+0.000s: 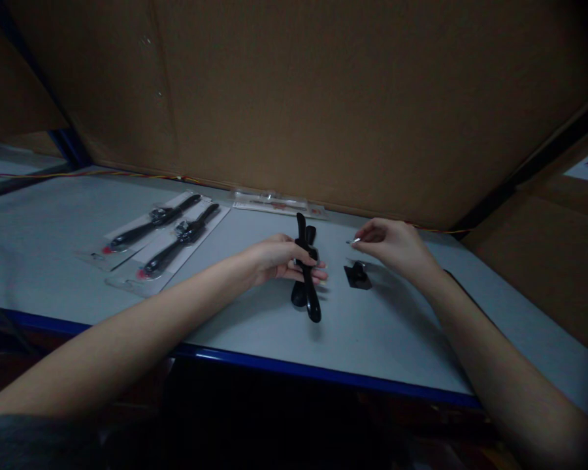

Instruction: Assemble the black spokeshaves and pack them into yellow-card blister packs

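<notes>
My left hand (277, 260) grips black wristwatches (307, 274) by the middle, their straps crossing and pointing up and down over the grey table (53, 235). To the right, my right hand (394, 247) pinches a small thin silvery piece (353, 241) between thumb and fingertips, just above a small black block (357, 275) lying on the table. The two hands are a short way apart.
Two black watches on clear packaging cards (164, 241) lie at the left. A clear flat packet (274, 202) lies along the brown cardboard back wall (323, 98). A red-yellow wire (93, 173) runs along the wall's foot. The table's blue front edge (323, 373) is close to me.
</notes>
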